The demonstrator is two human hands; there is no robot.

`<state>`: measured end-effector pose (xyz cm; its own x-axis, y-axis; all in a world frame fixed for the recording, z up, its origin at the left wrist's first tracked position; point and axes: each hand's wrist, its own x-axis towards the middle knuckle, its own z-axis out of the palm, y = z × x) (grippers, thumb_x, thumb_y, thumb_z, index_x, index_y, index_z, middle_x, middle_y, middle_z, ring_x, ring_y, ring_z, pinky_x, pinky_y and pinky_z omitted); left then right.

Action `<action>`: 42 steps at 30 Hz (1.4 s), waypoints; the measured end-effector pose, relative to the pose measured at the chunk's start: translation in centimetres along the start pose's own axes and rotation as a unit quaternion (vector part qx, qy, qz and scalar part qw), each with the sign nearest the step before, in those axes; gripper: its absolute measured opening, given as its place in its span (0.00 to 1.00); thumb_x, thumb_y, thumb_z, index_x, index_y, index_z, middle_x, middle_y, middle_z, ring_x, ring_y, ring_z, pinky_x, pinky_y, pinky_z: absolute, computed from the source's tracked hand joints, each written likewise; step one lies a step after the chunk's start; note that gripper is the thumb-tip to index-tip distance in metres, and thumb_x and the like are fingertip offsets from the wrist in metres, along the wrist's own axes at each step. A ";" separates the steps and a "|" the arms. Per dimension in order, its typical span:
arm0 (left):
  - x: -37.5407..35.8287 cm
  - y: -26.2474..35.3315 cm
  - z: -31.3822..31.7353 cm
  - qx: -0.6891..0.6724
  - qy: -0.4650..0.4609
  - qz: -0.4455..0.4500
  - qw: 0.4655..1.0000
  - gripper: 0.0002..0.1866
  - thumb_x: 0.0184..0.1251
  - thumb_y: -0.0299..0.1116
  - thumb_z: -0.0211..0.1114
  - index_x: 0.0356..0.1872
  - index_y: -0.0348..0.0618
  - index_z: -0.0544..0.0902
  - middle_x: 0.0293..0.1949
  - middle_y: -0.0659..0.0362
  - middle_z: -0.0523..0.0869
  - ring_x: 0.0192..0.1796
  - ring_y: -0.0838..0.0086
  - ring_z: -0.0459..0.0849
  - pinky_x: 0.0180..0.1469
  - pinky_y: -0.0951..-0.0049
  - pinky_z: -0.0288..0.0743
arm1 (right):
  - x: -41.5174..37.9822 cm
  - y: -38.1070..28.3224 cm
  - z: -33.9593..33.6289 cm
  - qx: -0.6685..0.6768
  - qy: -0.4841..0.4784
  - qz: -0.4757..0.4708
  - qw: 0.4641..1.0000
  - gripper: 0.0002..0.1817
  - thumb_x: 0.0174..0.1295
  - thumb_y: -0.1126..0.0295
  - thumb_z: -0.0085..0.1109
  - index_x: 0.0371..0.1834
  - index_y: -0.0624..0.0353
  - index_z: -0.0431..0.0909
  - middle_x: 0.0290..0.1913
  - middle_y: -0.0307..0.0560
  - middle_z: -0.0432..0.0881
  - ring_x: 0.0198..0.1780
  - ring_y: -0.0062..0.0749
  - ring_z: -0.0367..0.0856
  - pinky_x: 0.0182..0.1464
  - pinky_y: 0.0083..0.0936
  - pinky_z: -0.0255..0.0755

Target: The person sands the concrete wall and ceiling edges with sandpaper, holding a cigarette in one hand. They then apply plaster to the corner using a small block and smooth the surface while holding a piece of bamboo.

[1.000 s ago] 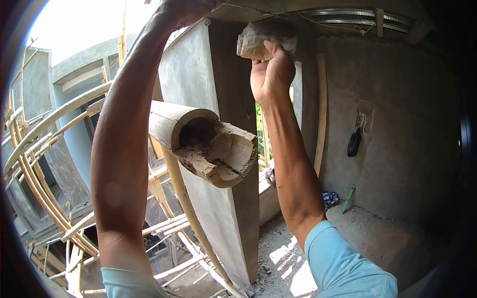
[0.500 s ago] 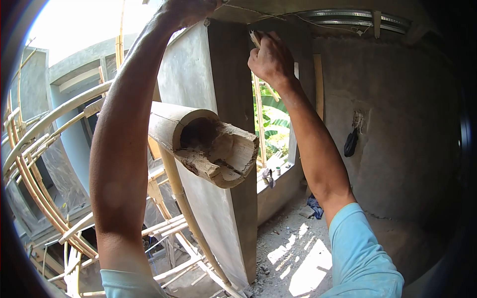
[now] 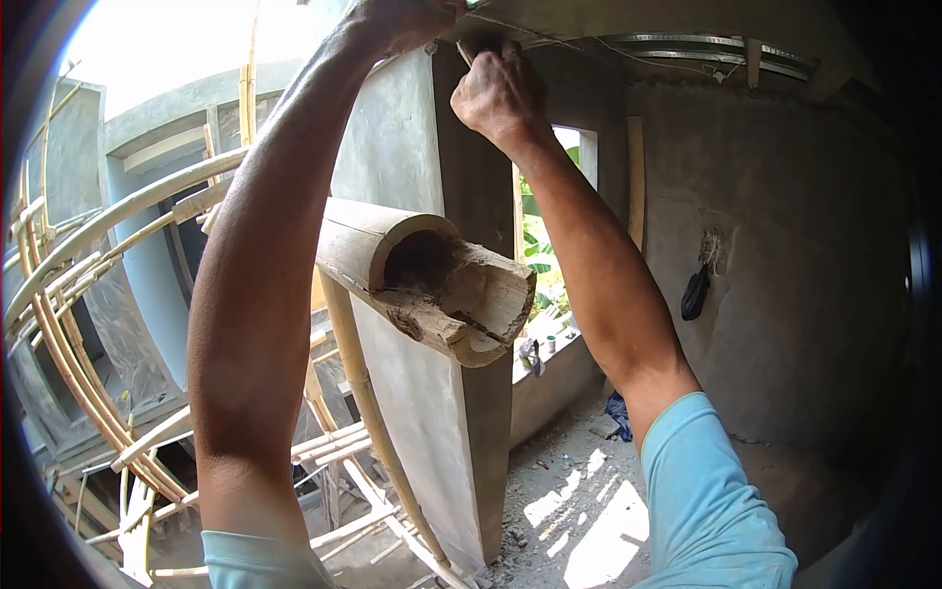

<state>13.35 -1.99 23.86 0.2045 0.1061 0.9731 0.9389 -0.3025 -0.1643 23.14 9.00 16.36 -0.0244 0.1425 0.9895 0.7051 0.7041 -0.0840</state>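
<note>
You are looking at bare grey cement walls (image 3: 785,255) and a concrete pillar (image 3: 442,393) — sunlight is falling in patches on the dusty floor (image 3: 569,510). A window opening (image 3: 545,265) is showing green leaves, and bamboo scaffolding (image 3: 88,324) is curving outside on your left.

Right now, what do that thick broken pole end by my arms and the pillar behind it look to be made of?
The pole end looks like bamboo: hollow, tan, smooth-skinned, with a splintered fibrous break. The pillar looks like concrete or cement render: grey, matte, slightly mottled, unpainted.
</note>
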 end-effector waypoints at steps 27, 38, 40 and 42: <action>0.9 -3.0 0.7 0.028 0.057 0.139 0.988 0.26 0.52 0.35 0.76 0.53 0.40 0.80 0.40 0.56 0.84 0.40 0.64 0.84 0.45 0.63 0.80 | -27.4 11.9 -9.4 0.511 0.032 0.434 0.741 0.14 0.64 0.72 0.55 0.51 0.65 0.79 0.48 0.47 0.83 0.52 0.38 0.82 0.56 0.32 0.76; 1.0 -0.7 -0.6 -0.018 -0.036 0.058 0.998 0.27 0.54 0.30 0.75 0.56 0.37 0.77 0.41 0.55 0.79 0.32 0.72 0.84 0.35 0.72 0.81 | -19.7 7.7 -5.6 0.762 0.182 0.374 0.497 0.18 0.58 0.77 0.66 0.52 0.63 0.77 0.52 0.47 0.82 0.55 0.36 0.82 0.62 0.38 0.78; 1.0 -0.7 -0.7 -0.022 -0.044 0.045 0.998 0.27 0.54 0.31 0.75 0.56 0.36 0.76 0.41 0.55 0.79 0.32 0.72 0.84 0.35 0.72 0.81 | -16.3 6.5 -3.8 0.772 0.200 0.385 0.465 0.19 0.57 0.77 0.66 0.53 0.63 0.76 0.52 0.47 0.82 0.56 0.36 0.81 0.64 0.39 0.77; 1.2 -1.3 -0.7 -0.008 -0.044 0.083 0.996 0.27 0.55 0.31 0.75 0.56 0.35 0.76 0.43 0.54 0.79 0.32 0.71 0.85 0.36 0.72 0.81 | -13.1 5.3 -2.4 0.787 0.196 0.381 0.444 0.19 0.57 0.78 0.65 0.53 0.64 0.75 0.53 0.47 0.80 0.57 0.38 0.80 0.64 0.39 0.77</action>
<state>12.20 -2.13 25.34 0.3802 0.1368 0.9147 0.8858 -0.3383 -0.3175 28.90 9.20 3.27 0.1393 0.8415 0.5220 -0.9732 0.2136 -0.0847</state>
